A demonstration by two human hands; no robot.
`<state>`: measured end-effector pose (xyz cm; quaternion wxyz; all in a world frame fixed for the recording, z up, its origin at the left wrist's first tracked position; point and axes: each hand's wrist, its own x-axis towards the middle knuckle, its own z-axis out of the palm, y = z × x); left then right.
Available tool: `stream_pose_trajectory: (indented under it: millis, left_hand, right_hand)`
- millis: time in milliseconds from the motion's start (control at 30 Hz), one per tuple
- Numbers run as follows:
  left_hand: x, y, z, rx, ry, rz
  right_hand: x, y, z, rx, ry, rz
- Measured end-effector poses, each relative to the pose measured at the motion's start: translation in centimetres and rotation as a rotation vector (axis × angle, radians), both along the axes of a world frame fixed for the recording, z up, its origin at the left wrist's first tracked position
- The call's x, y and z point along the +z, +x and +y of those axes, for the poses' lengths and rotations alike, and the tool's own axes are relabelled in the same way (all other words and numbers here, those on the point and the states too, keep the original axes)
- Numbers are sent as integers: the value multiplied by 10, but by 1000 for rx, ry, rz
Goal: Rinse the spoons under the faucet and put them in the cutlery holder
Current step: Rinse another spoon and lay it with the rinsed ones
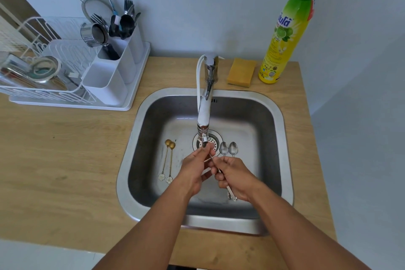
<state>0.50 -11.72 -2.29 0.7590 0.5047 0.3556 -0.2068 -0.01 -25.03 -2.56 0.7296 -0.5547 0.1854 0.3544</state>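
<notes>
Both hands grip one spoon under the faucet; left hand pinches its bowl; right hand clasps its handle.

- From my feed I see a pale blue-grey wall behind everything, plain and evenly lit by soft, diffuse light.
- A light wooden countertop fills the middle; its grain runs side to side.
- At 3 o'clock the counter ends, and a pale surface lies beyond its right edge; I cannot tell whether it is floor or wall.
- At 10 o'clock a brown strip, perhaps a door or frame, stands against the wall.
- At 7 o'clock, below the counter's front edge, a light grey floor shows.
- A dim shadow falls on the wall at 2 o'clock.
</notes>
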Motion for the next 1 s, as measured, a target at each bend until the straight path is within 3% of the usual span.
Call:
stream_pose_trajectory:
  millis: [133, 300, 467, 600, 733, 900, 1000]
  left_hand:
    - [3, 5, 8, 25, 137, -28]
    - [0, -5, 7, -90, 158, -78]
    - [-6, -10, 20, -216, 577, -220]
    - [-2, -9, 22, -403, 678, -278]
    - [2, -9, 25, -413, 648, -255]
    - [0, -35, 29, -461, 523, -153]
    - [-1, -39, 33, -427, 514, -112]
  right_hand:
    - [-7, -10, 1, 131, -175, -81]
    - [-11, -5, 8, 71, -242, -127]
    - [-9, 12, 5, -8, -442, -156]
    - [4, 26, 11, 36, -370, -197]
    - [4, 31, 26, 30, -319, -69]
    - [3, 41, 29, -94, -352, -61]
    - [3, 36, 31, -52, -346, -50]
